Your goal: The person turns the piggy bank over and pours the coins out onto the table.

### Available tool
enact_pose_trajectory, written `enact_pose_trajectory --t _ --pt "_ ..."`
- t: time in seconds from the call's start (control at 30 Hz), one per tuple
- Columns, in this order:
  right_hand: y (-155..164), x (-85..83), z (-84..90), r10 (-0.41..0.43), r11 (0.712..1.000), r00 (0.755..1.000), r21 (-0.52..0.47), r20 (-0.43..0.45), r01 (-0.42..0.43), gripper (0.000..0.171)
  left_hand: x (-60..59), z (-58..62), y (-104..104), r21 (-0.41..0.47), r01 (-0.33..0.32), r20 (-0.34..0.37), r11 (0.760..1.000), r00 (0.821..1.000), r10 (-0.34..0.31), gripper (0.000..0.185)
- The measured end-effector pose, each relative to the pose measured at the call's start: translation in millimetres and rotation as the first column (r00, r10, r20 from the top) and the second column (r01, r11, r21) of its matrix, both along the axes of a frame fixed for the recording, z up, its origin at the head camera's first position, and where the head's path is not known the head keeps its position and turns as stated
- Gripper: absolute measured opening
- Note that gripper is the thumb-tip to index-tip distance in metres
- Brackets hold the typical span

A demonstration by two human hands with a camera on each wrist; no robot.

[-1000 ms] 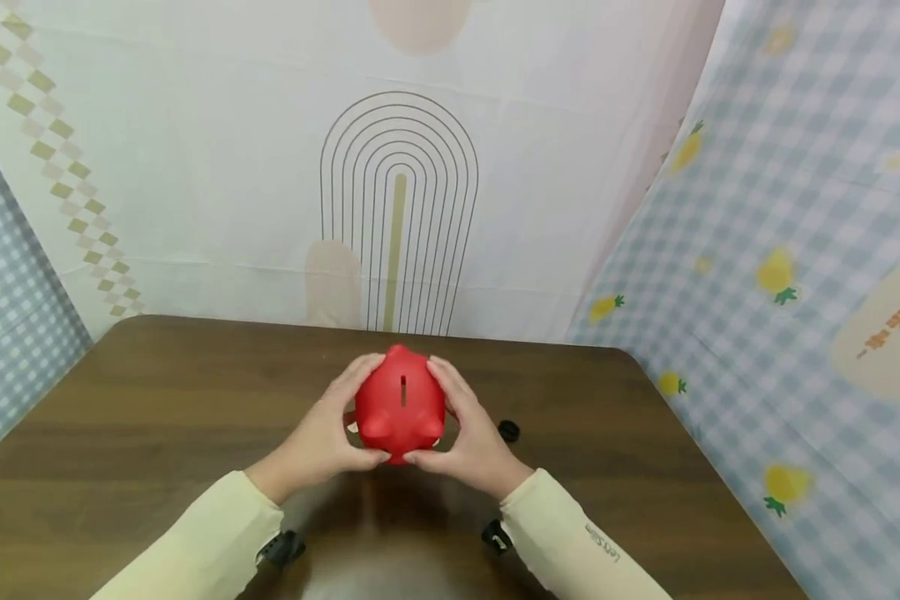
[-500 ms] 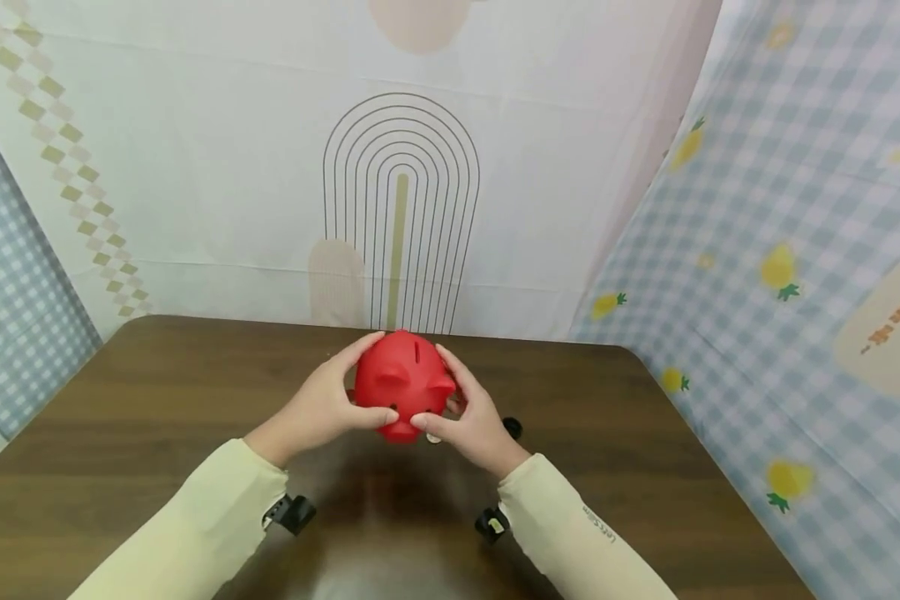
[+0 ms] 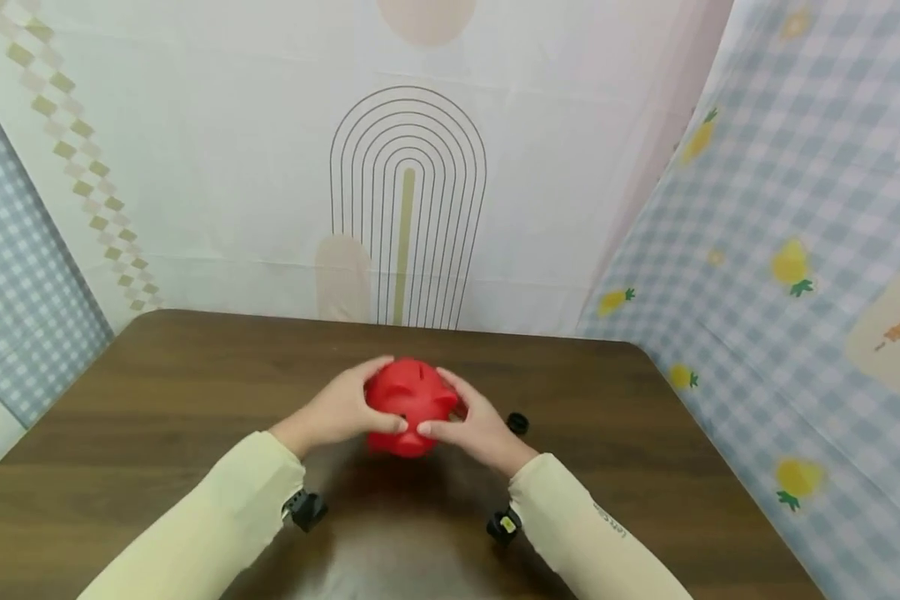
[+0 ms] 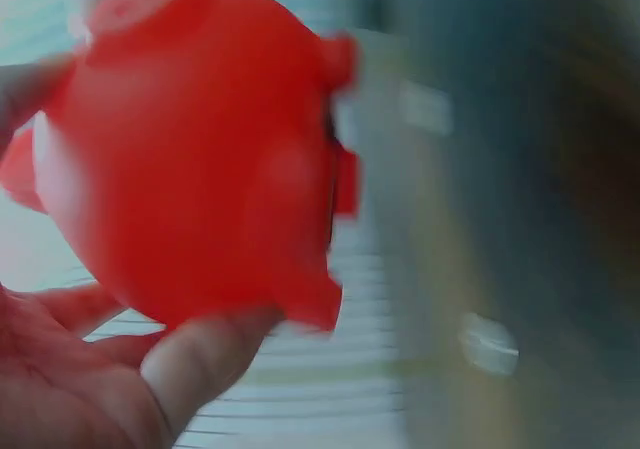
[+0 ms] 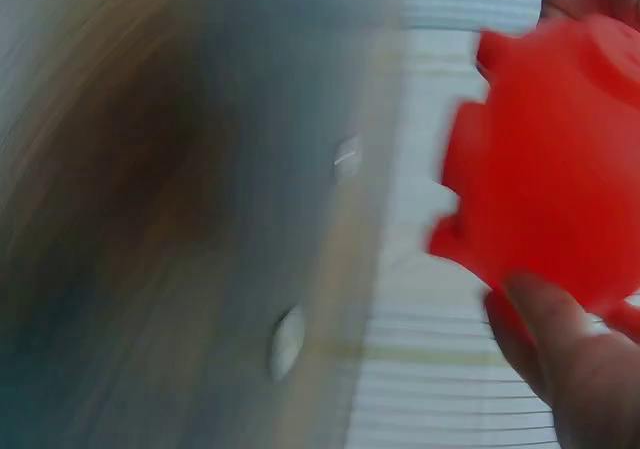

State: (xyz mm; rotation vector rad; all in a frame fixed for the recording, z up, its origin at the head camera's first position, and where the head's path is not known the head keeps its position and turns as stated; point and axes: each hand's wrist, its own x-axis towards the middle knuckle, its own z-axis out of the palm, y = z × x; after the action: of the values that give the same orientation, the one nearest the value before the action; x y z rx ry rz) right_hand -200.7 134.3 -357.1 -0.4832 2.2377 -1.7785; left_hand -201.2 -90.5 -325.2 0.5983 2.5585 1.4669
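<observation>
The red piggy bank (image 3: 409, 406) sits at the centre of the head view, held above the dark wood table (image 3: 157, 417). Going from the largest thing down, we first see that table filling the lower half of the frame, with patterned cloths hung behind and beside it: a pale one with a line-drawn arch (image 3: 408, 204) at top centre, and a blue checked one with yellow pineapples (image 3: 791, 267) on the right, bearing some orange writing too small for us to read. Our cream sleeves come in from the bottom edge; the right sleeve (image 3: 600, 542) carries small grey lettering that we cannot make out. Our left hand (image 3: 337, 412) and right hand (image 3: 476, 421) both grip the piggy bank, fingers curled round its sides and thumbs meeting at its near face. Both wrist views are blurred, showing only the red body against a thumb. Smallest, a black cap (image 3: 517, 422) lies on the table just right of the right hand.
</observation>
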Motion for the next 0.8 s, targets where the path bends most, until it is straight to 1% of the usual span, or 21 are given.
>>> enact_pose_trajectory --t 0.03,0.1,0.23,0.27,0.33,0.37,0.4,0.43,0.5,0.53,0.6,0.67,0.73,0.8 --pt "0.3 0.9 1.8 -0.003 1.0 1.0 -0.016 -0.007 0.003 0.082 -0.6 1.5 0.4 0.012 -0.004 0.003 1.0 1.0 0.004 0.089" --pt "0.7 1.4 3.9 -0.006 0.999 1.0 -0.05 -0.013 0.005 0.082 -1.8 2.9 0.4 0.021 -0.011 -0.014 1.0 1.0 0.012 0.088" --pt "2.3 4.1 3.3 0.009 1.0 1.0 -0.021 0.01 -0.009 0.08 1.4 1.7 -0.6 0.002 -0.003 0.006 1.0 1.0 0.003 0.088" --pt "2.7 4.7 3.4 0.019 0.999 1.0 -0.035 0.011 -0.018 0.08 2.9 3.1 -0.2 -0.004 0.001 -0.009 1.0 1.0 -0.001 0.089" --pt "2.8 6.0 5.3 0.037 0.994 0.999 -0.103 -0.012 -0.038 0.083 6.5 10.9 1.9 -0.016 -0.002 -0.061 1.0 0.998 0.001 0.09" --pt "2.6 6.1 6.5 0.052 0.989 0.998 -0.138 -0.031 -0.056 0.085 8.1 16.3 3.8 -0.037 -0.005 -0.111 0.999 0.994 0.001 0.091" --pt "2.2 5.5 7.3 0.067 0.985 0.997 -0.157 -0.045 -0.074 0.087 9.6 21.4 5.6 -0.078 -0.013 -0.161 0.997 0.987 0.0 0.091" --pt "1.2 7.2 11.2 0.08 0.983 0.996 -0.161 -0.045 -0.086 0.089 10.3 24.7 7.3 -0.12 -0.018 -0.206 0.993 0.979 -0.007 0.092" --pt "1.0 7.3 9.3 0.083 0.987 0.995 -0.136 -0.058 -0.09 0.093 12.7 27.3 9.8 -0.191 -0.025 -0.257 0.981 0.966 -0.026 0.093" --pt "1.0 8.4 8.3 0.081 0.989 0.995 -0.117 -0.065 -0.088 0.095 13.9 27.2 10.3 -0.218 -0.027 -0.274 0.976 0.961 -0.035 0.094" --pt "0.0 9.3 6.5 0.064 0.994 0.995 -0.085 -0.077 -0.071 0.096 14.9 25.0 9.7 -0.235 -0.028 -0.29 0.972 0.956 -0.043 0.096" --pt "-0.7 6.9 2.5 0.049 0.996 0.995 -0.075 -0.081 -0.055 0.096 13.4 20.9 8.1 -0.201 -0.015 -0.281 0.979 0.959 -0.043 0.094" --pt "-1.3 5.6 3.9 0.059 0.996 0.997 -0.059 -0.058 -0.063 0.096 11.4 17.6 6.0 -0.181 0.004 -0.27 0.983 0.962 -0.053 0.091" --pt "-1.5 2.5 6.0 0.067 0.996 0.997 -0.062 -0.048 -0.07 0.098 8.1 15.5 5.6 -0.166 0.009 -0.275 0.986 0.96 -0.055 0.09"
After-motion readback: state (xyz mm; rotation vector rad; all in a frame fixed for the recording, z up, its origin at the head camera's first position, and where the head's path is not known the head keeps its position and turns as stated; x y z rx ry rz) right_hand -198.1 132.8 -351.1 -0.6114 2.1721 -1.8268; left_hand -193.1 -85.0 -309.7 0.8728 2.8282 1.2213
